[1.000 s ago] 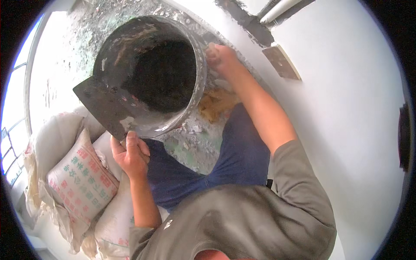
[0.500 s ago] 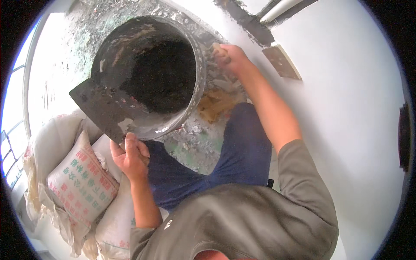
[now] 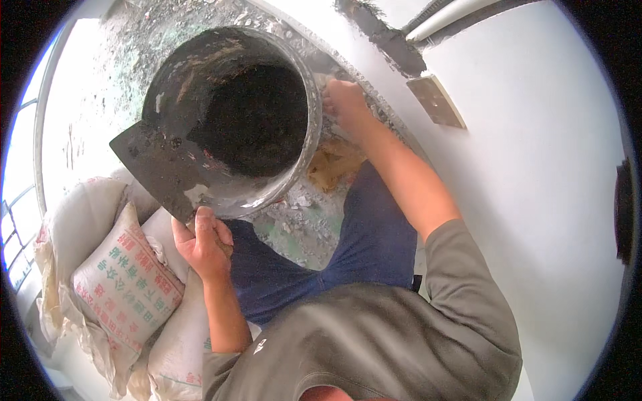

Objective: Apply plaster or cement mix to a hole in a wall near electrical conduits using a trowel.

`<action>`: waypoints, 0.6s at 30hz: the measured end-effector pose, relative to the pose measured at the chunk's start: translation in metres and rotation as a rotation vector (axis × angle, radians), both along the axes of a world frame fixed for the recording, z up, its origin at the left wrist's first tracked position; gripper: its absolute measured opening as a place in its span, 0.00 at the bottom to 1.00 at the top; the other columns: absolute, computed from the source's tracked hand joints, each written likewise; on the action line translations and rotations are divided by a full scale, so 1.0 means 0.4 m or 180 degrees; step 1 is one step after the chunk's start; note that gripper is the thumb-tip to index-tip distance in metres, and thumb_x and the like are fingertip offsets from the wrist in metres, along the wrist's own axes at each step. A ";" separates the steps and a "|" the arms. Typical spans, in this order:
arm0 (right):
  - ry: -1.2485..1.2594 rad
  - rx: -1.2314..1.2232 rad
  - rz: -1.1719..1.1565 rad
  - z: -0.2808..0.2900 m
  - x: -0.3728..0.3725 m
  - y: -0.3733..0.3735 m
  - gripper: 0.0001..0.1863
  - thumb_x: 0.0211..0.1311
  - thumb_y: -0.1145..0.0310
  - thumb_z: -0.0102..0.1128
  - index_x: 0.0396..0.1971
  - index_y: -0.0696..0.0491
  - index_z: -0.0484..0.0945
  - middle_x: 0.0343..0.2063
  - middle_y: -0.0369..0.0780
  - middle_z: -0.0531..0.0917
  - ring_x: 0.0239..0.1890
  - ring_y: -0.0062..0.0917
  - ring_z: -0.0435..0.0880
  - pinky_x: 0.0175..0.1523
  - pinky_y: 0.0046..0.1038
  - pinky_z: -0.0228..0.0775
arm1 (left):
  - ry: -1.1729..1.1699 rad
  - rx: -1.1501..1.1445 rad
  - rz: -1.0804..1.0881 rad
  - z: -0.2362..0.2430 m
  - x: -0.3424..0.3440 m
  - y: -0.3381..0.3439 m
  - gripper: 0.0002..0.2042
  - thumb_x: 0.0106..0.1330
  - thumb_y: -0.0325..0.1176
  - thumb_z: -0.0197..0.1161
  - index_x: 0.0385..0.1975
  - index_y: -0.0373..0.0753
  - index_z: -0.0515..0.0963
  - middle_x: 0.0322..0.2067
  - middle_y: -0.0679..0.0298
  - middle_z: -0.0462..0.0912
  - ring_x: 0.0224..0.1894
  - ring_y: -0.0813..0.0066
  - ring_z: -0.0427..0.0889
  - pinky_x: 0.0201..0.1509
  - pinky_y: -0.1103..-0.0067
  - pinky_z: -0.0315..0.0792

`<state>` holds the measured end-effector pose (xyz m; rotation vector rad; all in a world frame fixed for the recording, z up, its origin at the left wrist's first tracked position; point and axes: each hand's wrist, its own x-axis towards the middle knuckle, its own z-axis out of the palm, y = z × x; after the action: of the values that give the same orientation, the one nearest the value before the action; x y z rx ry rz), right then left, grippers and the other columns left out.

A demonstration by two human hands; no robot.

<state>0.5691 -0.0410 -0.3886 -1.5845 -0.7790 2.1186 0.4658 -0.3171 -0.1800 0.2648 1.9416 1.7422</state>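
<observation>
Right hand (image 3: 344, 105) slid leftward, closer to the round black bucket (image 3: 177, 87), since half a second ago; left hand (image 3: 206, 250) barely budged. Left fingers are wrapped at the lower corner of a flat dark plate (image 3: 150, 167), left of centre, overlapping the bucket's lower-left rim. Right fingers look curled around a pale handle (image 3: 323, 81), mostly hidden, so no clue what tool it is. Imo: hold that plate steady, firm left wrist, looser right one. Texture-wise, crusty smears on the bucket's curved wall, near-black inside, gritty rubble (image 3: 294, 234) below it, plump woven sacks (image 3: 127, 284) lower left.
</observation>
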 end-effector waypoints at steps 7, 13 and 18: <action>-0.0123 0.0729 0.0259 -0.090 0.032 0.002 0.17 0.65 0.60 0.57 0.41 0.60 0.78 0.23 0.36 0.79 0.18 0.19 0.75 0.22 0.24 0.67 | -0.0055 -0.0013 0.0006 -0.010 -0.003 0.003 0.08 0.68 0.23 0.55 0.45 0.32 0.70 0.26 0.64 0.73 0.14 0.81 0.68 0.14 0.85 0.63; -0.0081 0.1299 0.1103 0.019 0.137 0.017 0.20 0.65 0.60 0.59 0.50 0.59 0.73 0.23 0.34 0.78 0.20 0.16 0.74 0.22 0.22 0.67 | 0.0077 -0.0178 0.0089 -0.009 -0.003 -0.005 0.05 0.69 0.27 0.57 0.41 0.37 0.69 0.24 0.65 0.71 0.13 0.81 0.67 0.12 0.84 0.62; 0.0131 0.1034 0.1487 0.021 0.271 0.008 0.23 0.66 0.60 0.59 0.55 0.59 0.70 0.23 0.32 0.76 0.19 0.14 0.72 0.22 0.21 0.64 | 0.0109 -0.0191 -0.0005 -0.014 -0.002 -0.004 0.05 0.69 0.27 0.57 0.40 0.37 0.70 0.23 0.66 0.71 0.13 0.80 0.67 0.13 0.83 0.62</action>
<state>0.6775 -0.0377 -0.3802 -1.2715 -1.5119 2.1648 0.4649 -0.3187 -0.1854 0.2766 2.0137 1.6856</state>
